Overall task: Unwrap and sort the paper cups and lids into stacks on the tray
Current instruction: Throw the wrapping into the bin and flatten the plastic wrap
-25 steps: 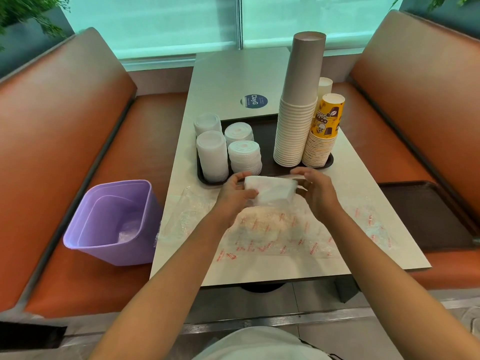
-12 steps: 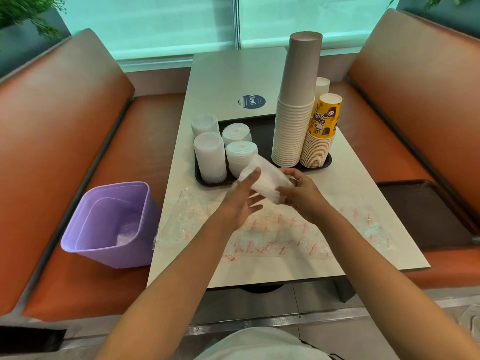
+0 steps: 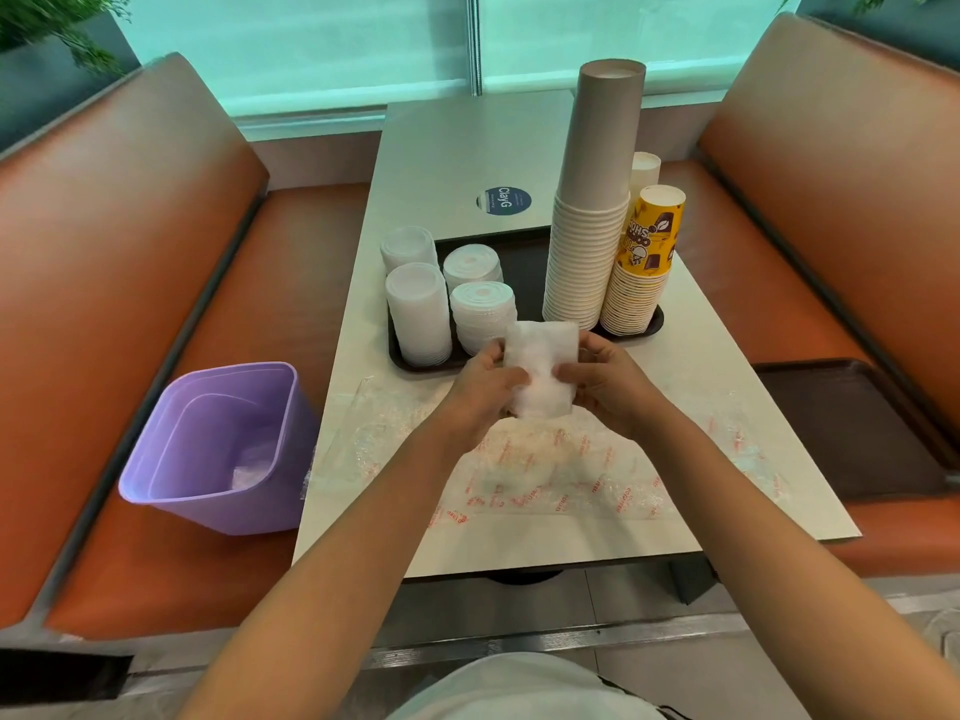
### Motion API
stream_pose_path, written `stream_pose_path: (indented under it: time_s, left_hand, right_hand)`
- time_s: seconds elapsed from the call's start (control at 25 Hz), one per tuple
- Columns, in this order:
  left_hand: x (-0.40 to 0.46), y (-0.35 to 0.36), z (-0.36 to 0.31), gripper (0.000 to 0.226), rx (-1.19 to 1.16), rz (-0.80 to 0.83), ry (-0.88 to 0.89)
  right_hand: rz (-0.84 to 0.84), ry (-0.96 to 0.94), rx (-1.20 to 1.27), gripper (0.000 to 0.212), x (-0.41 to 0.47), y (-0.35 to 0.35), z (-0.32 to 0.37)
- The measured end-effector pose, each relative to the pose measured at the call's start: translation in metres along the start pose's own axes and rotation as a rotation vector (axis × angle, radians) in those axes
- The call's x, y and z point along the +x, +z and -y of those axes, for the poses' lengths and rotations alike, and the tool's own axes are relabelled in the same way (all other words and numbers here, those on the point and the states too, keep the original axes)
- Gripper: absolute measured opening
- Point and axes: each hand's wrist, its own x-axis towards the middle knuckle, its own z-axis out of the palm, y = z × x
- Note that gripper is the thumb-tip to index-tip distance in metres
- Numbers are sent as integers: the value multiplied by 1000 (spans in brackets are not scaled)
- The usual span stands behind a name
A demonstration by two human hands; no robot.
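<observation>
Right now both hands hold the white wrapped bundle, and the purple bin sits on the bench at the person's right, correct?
Not quite: the head view shows the purple bin on the bench at the person's left. Left hand and right hand do hold the white wrapped bundle.

Bright teal daylight from the window behind, soft shadows, wide-angle bending at edges, hands perhaps slightly blurred

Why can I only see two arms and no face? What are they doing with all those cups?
The camera sits on the person's head and looks down, so you see only their arms. The left hand and right hand hold a wrapped white bundle, probably lids. On the table a dark tray carries white lid stacks, a tall cup stack and a yellow cup stack. Clear wrappers lie nearer. A purple bin stands on the seat.
</observation>
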Motion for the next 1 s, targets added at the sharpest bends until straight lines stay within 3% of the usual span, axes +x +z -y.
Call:
stream_pose_path:
  time_s: [0.08, 0.2, 0.32, 0.4, 0.52, 0.64, 0.76, 0.84, 1.0]
  left_hand:
    - [0, 5, -1, 29, -201, -26, -67]
    - [2, 9, 3, 32, -373, -87, -171]
    - [4, 5, 3, 27, -572, -68, -260]
    - [2, 2, 1, 30, -557, -30, -278]
    - [2, 6, -1, 11, -306, -8, -199]
    - [2, 5, 3, 30, -178, -73, -37]
    - [-2, 6, 5, 39, -148, -84, 71]
    - [-6, 5, 4, 44, -220, -63, 56]
    - [-21, -4, 8, 20, -112, -31, -128]
  right_hand:
    - [-47, -14, 94, 33, -1, 3, -2]
    - [-134, -140, -12, 31, -1, 5, -8]
    - [-148, -354, -145, 50, 1, 2, -12]
    - [-180, -455, -307, 48, 0, 2, -11]
    - [-182, -537, -522, 36, -2, 1, -11]
    - [-97, -307, -270, 17, -5, 6, -9]
    - [-32, 30, -143, 23, -5, 10, -7]
    - [-35, 13, -230, 23, -7, 11, -11]
    - [-25, -114, -326, 16, -12, 14, -20]
